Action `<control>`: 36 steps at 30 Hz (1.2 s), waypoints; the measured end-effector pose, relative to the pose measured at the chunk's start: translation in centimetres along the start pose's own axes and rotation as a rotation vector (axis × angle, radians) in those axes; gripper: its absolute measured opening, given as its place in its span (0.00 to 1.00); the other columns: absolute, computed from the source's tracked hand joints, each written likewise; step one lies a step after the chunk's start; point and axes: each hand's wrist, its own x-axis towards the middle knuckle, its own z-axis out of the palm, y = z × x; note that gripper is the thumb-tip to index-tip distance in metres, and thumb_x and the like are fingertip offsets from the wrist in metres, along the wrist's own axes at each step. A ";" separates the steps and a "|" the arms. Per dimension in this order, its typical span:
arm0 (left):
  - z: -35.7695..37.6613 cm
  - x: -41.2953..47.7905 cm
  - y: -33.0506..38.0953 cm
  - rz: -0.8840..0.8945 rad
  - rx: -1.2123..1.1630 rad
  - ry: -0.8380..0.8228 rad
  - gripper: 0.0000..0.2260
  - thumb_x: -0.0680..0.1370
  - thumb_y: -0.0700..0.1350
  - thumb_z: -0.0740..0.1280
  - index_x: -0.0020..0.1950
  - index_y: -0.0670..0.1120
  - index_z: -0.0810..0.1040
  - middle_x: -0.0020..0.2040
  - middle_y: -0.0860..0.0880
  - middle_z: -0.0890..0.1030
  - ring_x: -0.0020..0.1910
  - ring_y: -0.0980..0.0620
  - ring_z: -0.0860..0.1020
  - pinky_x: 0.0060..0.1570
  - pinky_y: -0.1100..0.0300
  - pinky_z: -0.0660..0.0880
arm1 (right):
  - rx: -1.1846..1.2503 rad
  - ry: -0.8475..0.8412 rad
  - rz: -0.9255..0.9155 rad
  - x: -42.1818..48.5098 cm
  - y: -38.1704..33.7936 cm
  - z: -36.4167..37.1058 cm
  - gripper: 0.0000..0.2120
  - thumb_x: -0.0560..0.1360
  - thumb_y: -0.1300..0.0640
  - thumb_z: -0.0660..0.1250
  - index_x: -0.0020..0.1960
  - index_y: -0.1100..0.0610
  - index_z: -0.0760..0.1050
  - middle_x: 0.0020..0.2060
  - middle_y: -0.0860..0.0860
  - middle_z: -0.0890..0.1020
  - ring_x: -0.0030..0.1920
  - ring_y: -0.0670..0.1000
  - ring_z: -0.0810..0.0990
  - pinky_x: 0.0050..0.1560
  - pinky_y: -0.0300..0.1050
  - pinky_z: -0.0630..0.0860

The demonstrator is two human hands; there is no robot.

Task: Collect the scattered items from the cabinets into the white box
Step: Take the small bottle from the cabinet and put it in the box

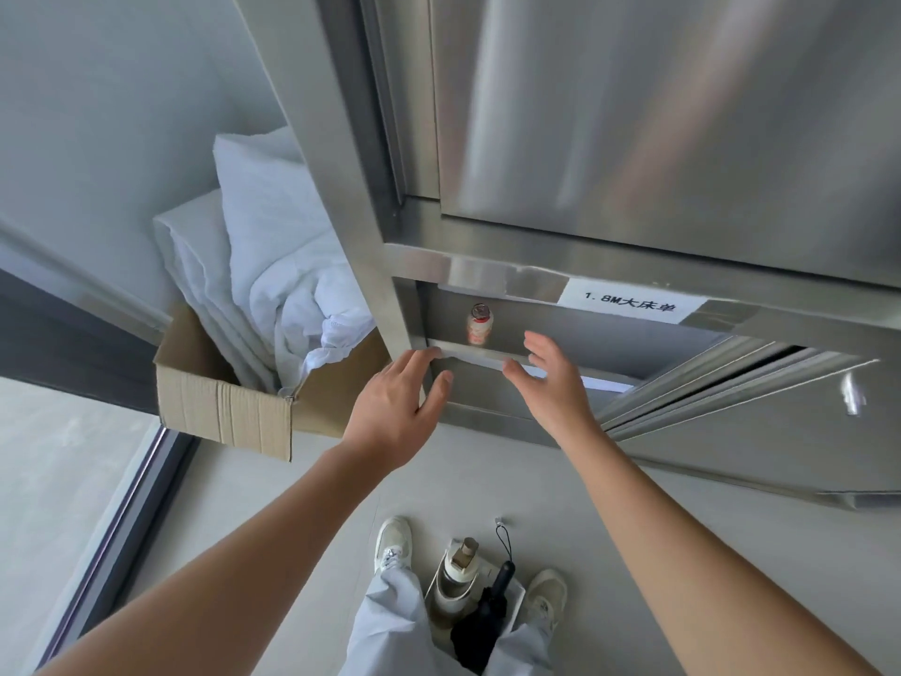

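Because it stands upright at the back of the low open compartment of the brushed stainless-steel cabinet [658,139], the small white drink bottle with the red foil cap [479,325] is the item left to collect here, and both hands are reaching toward it. Just in front of the bottle and slightly below it, the left hand [397,407] hangs flat and spread, its fingertips touching the compartment's metal lip, holding nothing; I judge it is steadying the person while they bend. Beside the bottle on its right, the right hand [551,378] is open too, fingers loosely curved and empty, apart from the bottle, probably shaping for a grasp around its body. Above the bottle on the cabinet's rail sits a white paper label with black printed characters [631,302], marking what the shelf is meant for. Left of the bottle, past the cabinet's corner post, a brown cardboard carton [224,402] holds a heap of white linen [273,246]. Well below the bottle, on the pale floor between the person's light sneakers, the open white box [518,591] already holds a white flask with a tan stopper [458,573] and a folded black umbrella [485,612], placed close so that collected items drop straight in.
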 end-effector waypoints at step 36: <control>10.9 -15.6 -8.3 -0.119 0.009 -0.125 0.26 0.80 0.62 0.50 0.70 0.48 0.71 0.65 0.51 0.77 0.61 0.51 0.77 0.57 0.53 0.74 | 0.206 0.151 0.144 -15.0 13.3 8.7 0.14 0.70 0.58 0.79 0.55 0.52 0.83 0.49 0.45 0.86 0.53 0.43 0.83 0.57 0.50 0.81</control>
